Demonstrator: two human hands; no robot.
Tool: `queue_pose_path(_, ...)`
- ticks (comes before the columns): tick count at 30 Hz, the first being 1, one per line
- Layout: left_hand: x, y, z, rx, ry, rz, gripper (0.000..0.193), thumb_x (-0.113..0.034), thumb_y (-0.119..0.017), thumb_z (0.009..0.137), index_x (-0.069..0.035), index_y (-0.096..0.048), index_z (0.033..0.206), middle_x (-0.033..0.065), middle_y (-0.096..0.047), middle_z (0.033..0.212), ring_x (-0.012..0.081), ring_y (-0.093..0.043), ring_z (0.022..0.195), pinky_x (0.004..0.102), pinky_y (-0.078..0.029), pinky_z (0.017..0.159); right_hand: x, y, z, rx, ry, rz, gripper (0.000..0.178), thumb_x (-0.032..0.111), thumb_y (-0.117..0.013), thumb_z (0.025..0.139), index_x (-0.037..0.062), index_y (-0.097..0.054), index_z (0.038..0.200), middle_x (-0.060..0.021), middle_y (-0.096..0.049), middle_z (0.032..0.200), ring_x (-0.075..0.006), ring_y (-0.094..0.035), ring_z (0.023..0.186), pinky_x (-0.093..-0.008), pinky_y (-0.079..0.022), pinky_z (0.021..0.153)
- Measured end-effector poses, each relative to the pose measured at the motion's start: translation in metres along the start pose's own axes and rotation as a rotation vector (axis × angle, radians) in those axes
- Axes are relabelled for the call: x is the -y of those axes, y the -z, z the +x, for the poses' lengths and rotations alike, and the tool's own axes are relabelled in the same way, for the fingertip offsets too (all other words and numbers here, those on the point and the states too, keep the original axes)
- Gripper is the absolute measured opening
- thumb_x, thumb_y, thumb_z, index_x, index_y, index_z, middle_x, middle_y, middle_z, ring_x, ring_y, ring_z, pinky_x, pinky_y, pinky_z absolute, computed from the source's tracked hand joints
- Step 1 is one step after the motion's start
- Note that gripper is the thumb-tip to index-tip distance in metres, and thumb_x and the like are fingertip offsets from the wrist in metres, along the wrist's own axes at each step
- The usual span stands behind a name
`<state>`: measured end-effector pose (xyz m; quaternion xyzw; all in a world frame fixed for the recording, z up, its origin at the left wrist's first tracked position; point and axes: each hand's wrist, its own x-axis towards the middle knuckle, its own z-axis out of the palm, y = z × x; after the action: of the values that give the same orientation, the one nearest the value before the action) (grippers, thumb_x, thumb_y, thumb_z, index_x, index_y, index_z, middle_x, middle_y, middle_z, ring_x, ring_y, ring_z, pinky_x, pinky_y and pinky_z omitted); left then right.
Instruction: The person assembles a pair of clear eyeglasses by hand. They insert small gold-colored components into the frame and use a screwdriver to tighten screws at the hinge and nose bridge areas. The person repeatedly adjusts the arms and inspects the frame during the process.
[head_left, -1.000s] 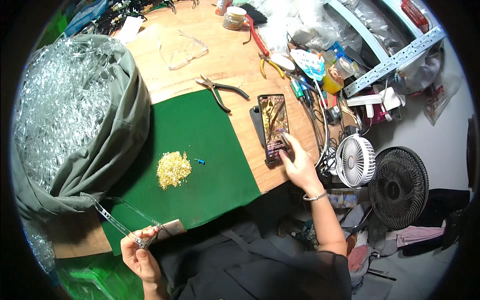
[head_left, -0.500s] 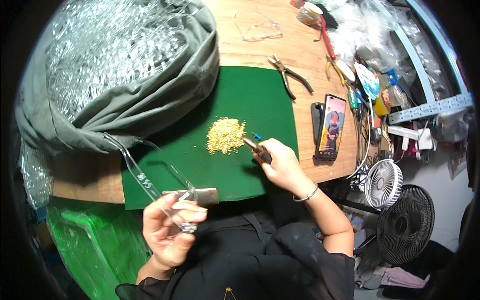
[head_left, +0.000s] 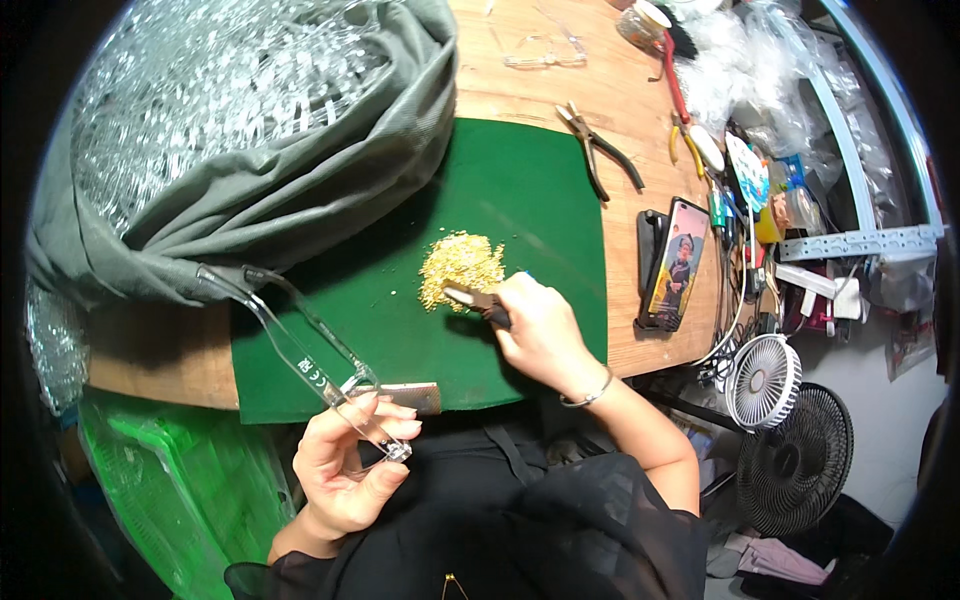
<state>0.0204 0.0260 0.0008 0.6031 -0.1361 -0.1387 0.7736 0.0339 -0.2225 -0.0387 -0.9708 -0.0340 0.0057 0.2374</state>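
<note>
Between the fingers and thumb of my left hand (head_left: 350, 465) is a clear plastic eyeglass frame (head_left: 300, 345), its temples pointing up and away over the mat's near left part. My right hand (head_left: 540, 335) is closed round a pair of pliers (head_left: 490, 303) with dark handles. The pliers' jaws reach the near edge of a pile of small gold-coloured metal pieces (head_left: 462, 262) on the green mat (head_left: 520, 200). Whether the jaws grip a piece is too small to tell. A flat metal block (head_left: 415, 397) lies at the mat's near edge, just beyond my left fingers.
A grey cloth sack (head_left: 330, 200) heaped with clear frames fills the far left. Other pliers (head_left: 597, 150), a phone (head_left: 678, 265) on a stand and another clear frame (head_left: 545, 55) lie on the wooden table. Two fans (head_left: 765, 380) stand at right, a green crate (head_left: 190, 490) at lower left.
The pliers in my right hand have moved left, from beside the pile to its near edge. My left hand keeps the frame, its temples now turned slightly. The whole view has shifted a little.
</note>
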Motion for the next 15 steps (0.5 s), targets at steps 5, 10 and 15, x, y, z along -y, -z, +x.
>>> queue_pose_path(5, -0.001, -0.004, -0.002, 0.029, 0.004, 0.003, 0.058, -0.024, -0.073, 0.078, 0.001, -0.045, 0.123, 0.0149, -0.061, 0.098, 0.0256, -0.06, 0.095, 0.0375, -0.044, 0.09, -0.002, -0.002, -0.002, -0.026, 0.063, -0.002, 0.021, 0.005, -0.064, 0.066, 0.0038, -0.051, 0.083, -0.0122, -0.052, 0.081, -0.0296, -0.054, 0.078, -0.0399, -0.042, 0.064)
queue_pose_path(10, 0.002, -0.007, 0.001, 0.023, -0.012, 0.017, 0.054, -0.011, -0.074, 0.076, 0.005, -0.047, 0.12, 0.0179, -0.064, 0.097, 0.024, -0.063, 0.094, 0.0349, -0.048, 0.088, -0.01, 0.002, -0.003, -0.03, -0.007, 0.152, 0.022, 0.006, -0.063, 0.069, 0.0038, -0.051, 0.087, -0.0121, -0.051, 0.081, -0.0306, -0.054, 0.079, -0.0407, -0.042, 0.068)
queue_pose_path(15, -0.005, -0.017, -0.001, 0.018, -0.018, 0.018, 0.058, -0.008, -0.074, 0.075, 0.006, -0.045, 0.123, 0.018, -0.063, 0.098, 0.0234, -0.064, 0.093, 0.0338, -0.05, 0.085, 0.0, -0.002, -0.002, -0.048, 0.051, -0.007, 0.018, 0.008, -0.062, 0.071, 0.0018, -0.052, 0.085, -0.0152, -0.054, 0.081, -0.0334, -0.055, 0.078, -0.0413, -0.044, 0.068)
